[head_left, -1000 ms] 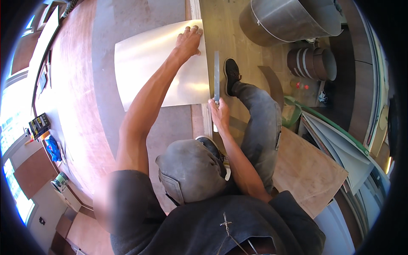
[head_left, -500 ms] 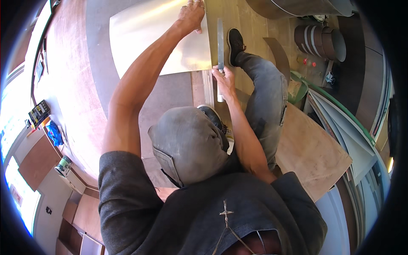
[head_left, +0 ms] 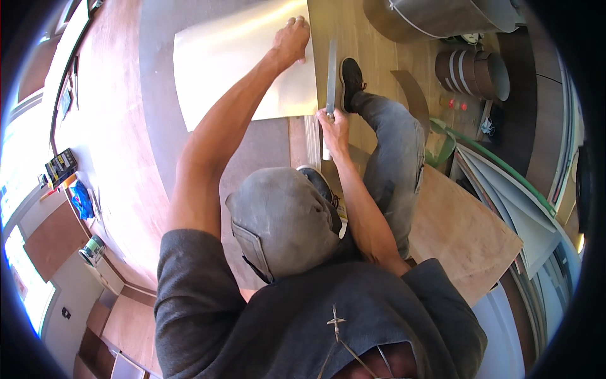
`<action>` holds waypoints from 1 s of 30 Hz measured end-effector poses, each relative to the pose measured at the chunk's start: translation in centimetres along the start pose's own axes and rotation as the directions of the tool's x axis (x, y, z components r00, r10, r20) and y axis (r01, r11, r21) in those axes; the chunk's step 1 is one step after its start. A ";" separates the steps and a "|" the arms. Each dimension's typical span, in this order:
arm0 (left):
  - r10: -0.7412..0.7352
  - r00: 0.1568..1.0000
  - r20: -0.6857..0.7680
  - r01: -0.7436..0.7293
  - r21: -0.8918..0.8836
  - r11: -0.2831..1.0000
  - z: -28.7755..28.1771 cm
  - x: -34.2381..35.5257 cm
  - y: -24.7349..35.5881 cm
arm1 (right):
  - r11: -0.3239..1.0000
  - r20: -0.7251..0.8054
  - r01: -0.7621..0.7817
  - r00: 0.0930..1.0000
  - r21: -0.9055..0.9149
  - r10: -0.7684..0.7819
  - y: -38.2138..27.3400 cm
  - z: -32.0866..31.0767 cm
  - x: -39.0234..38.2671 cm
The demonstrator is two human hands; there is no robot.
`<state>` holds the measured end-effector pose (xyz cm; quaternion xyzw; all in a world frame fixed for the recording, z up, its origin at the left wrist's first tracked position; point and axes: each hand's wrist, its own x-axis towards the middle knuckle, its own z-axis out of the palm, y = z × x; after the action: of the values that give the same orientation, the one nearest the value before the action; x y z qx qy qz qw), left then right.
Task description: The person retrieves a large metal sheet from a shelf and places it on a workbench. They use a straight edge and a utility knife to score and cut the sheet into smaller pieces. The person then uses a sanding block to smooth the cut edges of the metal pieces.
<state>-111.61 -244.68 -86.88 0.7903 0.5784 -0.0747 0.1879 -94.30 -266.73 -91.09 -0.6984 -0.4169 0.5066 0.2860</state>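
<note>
Before us, the left hand [head_left: 291, 43] rests, thumb apart from fingers, on a shiny sheet [head_left: 233, 69] atop the counter [head_left: 262, 145]; the right hand's [head_left: 335, 131] fingers clamp a flat-bladed tool [head_left: 331, 79] beside the sheet's edge.

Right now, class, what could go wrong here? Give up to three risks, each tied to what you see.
1. The bare left hand rests close to the sheet's edge, so a slip might cut it.
2. The flat tool in the right hand points up beside the right shoe; it could knock the foot.
3. The sheet might slide if the left hand lifts.
</note>
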 end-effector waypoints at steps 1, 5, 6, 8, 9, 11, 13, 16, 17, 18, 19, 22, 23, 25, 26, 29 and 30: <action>-0.010 1.000 -0.023 0.010 -0.027 1.000 -0.3 -0.3 0.2 | 1.000 -0.010 0.023 1.000 -0.012 -0.023 0.1 0.0 0.1; -0.026 0.995 -0.093 0.018 -0.093 0.996 -0.1 -1.3 0.1 | 0.998 -0.020 0.056 0.998 -0.042 -0.057 0.2 0.2 0.1; -0.021 0.994 -0.103 0.010 -0.100 0.995 0.1 -1.3 -0.1 | 0.998 -0.017 0.044 0.999 -0.034 -0.045 -0.1 0.2 -0.1; -0.033 0.997 -0.075 0.027 -0.078 0.997 -0.3 -1.1 0.3 | 0.997 -0.022 0.033 0.999 -0.065 -0.035 0.5 0.2 0.2; -0.048 0.997 -0.056 0.044 -0.070 0.997 -0.2 -1.1 0.4 | 0.997 -0.017 0.045 0.999 -0.057 -0.046 0.1 0.1 0.1; -0.049 0.998 -0.044 0.048 -0.035 0.998 -0.3 -0.9 0.3 | 0.997 -0.007 0.067 0.998 -0.039 -0.067 -0.7 -0.1 -0.3; -0.025 0.998 -0.066 0.025 -0.016 1.000 -0.1 -1.3 0.1 | 0.995 -0.030 0.074 0.997 -0.061 -0.076 -0.3 0.3 -0.3; -0.017 0.999 -0.042 0.014 -0.077 0.997 -0.2 -1.2 -0.6 | 0.992 -0.047 0.095 0.994 -0.084 -0.100 -0.3 0.7 -0.2; -0.011 0.997 -0.073 0.006 -0.071 0.997 -0.2 -1.2 -0.9 | 0.992 -0.035 0.081 0.996 -0.099 -0.085 -0.5 0.7 -0.2; -0.005 0.995 -0.098 -0.002 -0.073 0.997 0.6 -0.8 -1.5 | 0.991 -0.024 0.060 0.998 -0.121 -0.063 -0.5 0.6 -0.3; -0.002 0.993 -0.115 -0.007 -0.080 0.997 1.8 -0.8 -1.9 | 0.986 -0.002 0.091 0.996 -0.143 -0.093 -0.3 0.7 0.3; 0.032 0.998 -0.055 -0.036 -0.077 0.996 0.6 -0.8 -0.6 | 0.987 0.011 0.094 0.996 -0.130 -0.094 2.0 -0.2 0.4; 0.024 0.998 -0.063 -0.028 -0.059 0.998 -0.4 -1.4 -0.3 | 0.992 0.004 0.108 0.994 -0.063 -0.108 2.1 -0.2 0.4; 0.025 0.992 -0.122 -0.031 -0.047 0.998 0.3 -1.3 -1.0 | 0.994 0.000 0.060 0.998 0.093 -0.060 0.9 0.1 0.1; 0.031 0.987 -0.155 -0.038 -0.037 0.999 0.7 -1.1 -1.1 | 0.984 -0.012 0.010 1.000 0.178 -0.008 0.5 0.1 -0.2; 0.050 0.998 -0.044 -0.054 -0.101 0.993 1.3 0.4 0.0 | 0.962 -0.005 -0.077 0.997 0.263 0.081 -0.6 -1.1 -0.5; 0.070 0.997 0.016 -0.068 -0.123 0.990 1.0 2.2 0.5 | 0.953 -0.021 -0.070 0.997 0.296 0.080 -0.1 -1.5 -0.5</action>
<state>-110.36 -243.19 -88.47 0.7960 0.5524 -0.0405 0.2441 -92.99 -267.04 -90.28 -0.6714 -0.3052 0.5621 0.3743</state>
